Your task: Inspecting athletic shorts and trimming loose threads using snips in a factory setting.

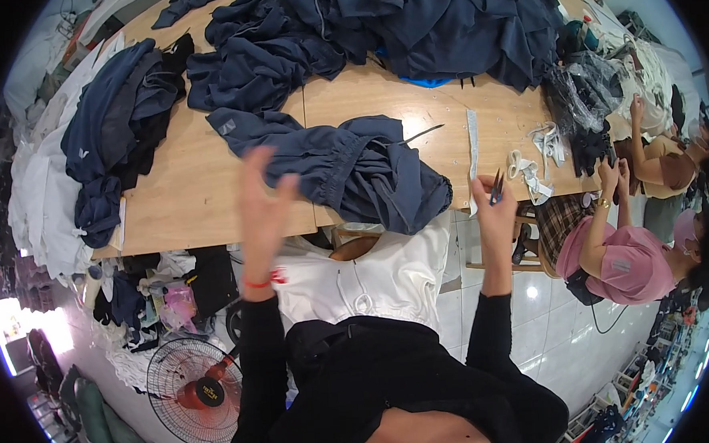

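My left hand (264, 214), slightly blurred, is raised over the table's near edge with its fingers apart and nothing in it. Just beyond lies a dark navy garment (299, 156) with a gathered elastic waist, bunched on the wooden table. My right hand (495, 218) grips a small pair of thread snips (496, 188), blades pointing away from me. Beside its fingers a narrow white strip (472, 139) runs across the tabletop; whether they touch it I cannot tell. A white garment with a drawstring (373, 273) is spread between me and the table.
A large heap of navy garments (456, 24) covers the table's far side. More dark clothes (116, 114) lie at the left on white fabric (40, 190). White scraps (528, 168) sit right. A fan (207, 390) stands lower left. Two people work at right, one in a pink shirt (621, 260).
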